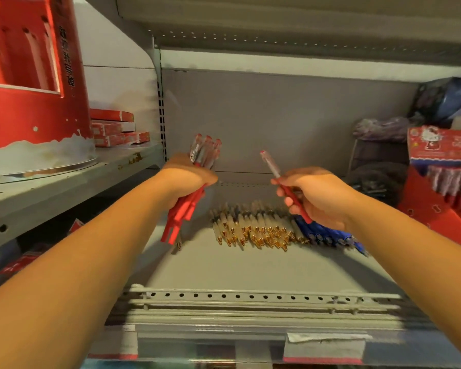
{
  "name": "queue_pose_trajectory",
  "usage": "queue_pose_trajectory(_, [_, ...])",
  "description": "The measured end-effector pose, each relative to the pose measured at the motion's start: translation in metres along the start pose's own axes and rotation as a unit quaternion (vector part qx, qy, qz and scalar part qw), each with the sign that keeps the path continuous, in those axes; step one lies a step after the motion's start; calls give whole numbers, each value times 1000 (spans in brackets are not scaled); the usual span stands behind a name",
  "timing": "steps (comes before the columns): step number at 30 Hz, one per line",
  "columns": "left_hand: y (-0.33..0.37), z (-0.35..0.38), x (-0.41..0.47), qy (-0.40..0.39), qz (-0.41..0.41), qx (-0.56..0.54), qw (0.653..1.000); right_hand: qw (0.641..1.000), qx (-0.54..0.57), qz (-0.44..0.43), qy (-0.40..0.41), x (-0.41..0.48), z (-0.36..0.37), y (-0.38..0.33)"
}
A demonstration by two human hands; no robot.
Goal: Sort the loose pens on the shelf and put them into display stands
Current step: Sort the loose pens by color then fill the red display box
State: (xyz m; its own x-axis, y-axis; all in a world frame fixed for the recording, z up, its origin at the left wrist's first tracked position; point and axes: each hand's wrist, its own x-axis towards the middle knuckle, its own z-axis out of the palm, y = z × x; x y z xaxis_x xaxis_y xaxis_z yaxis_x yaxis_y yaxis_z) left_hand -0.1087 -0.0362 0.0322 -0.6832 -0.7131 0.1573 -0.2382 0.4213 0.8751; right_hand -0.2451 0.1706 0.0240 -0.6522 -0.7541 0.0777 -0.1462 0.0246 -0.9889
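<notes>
- Two bare hands are raised above a grey metal shelf (250,270), well apart from each other, both forearms reaching in from the bottom corners.
- The right hand (322,195) pinches a single red pen (272,163) between thumb and curled fingers (289,202). The pen is tilted, its clear cap up and to the left, its red barrel running down through the hand.
- The left hand (189,174) has its fingers wrapped tightly round a bundle of red pens (183,217). The clear caps stand up above the fist and the red barrels hang below it, clear of the shelf.
- On the shelf between and beneath the hands lies a row of clear pens with gold tips (250,230), packed side by side with tips toward the camera.
- Just to the right of that row, touching it, lies a group of blue pens (322,235), partly under the right hand.
- At the right edge stands a red display stand (434,217) with pens (453,182) slotted in it. Behind it sits a red cartoon-cat box (437,145).
- Dark bags (447,99) are piled in the back right corner.
- On a higher side shelf (64,182) at the left stands a large round red display stand (32,75), with small red boxes (115,129) stacked beside it.
- Label holders (325,344) run along the shelf's front rail; their print is blurred.
</notes>
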Motion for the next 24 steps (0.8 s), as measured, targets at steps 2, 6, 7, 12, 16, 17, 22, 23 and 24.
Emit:
queue_pose_trajectory(2, [13, 12, -14, 6, 24, -61, 998, 998, 51, -37, -7, -10, -12, -1])
queue_pose_trajectory(6, [53, 57, -50, -1, 90, -157, 984, 987, 119, -107, -14, -35, -48, -3])
queue_pose_trajectory(7, [64, 71, -58, -4, 107, -175, 979, 984, 133, -121, -16, -42, -59, -3])
queue_pose_trajectory(12, [118, 150, -98, -25, 178, -250, 951, 970, 149, -189, -17, -80, -127, 4])
queue_pose_trajectory(16, [155, 215, -124, -25, 205, -270, 940, 967, 133, -218, 5, -108, -194, 10])
queue_pose_trajectory(17, [163, 230, -130, -23, 209, -272, 939, 968, 118, -223, 16, -113, -211, 11])
queue_pose_trajectory(22, [193, 296, -147, -2, 216, -286, 934, 966, 74, -240, 57, -132, -287, 20])
queue_pose_trajectory(23, [197, 306, -150, -1, 217, -288, 933, 966, 62, -243, 59, -134, -300, 22])
queue_pose_trajectory(24, [201, 316, -152, -1, 218, -286, 933, 966, 47, -245, 62, -134, -311, 24])
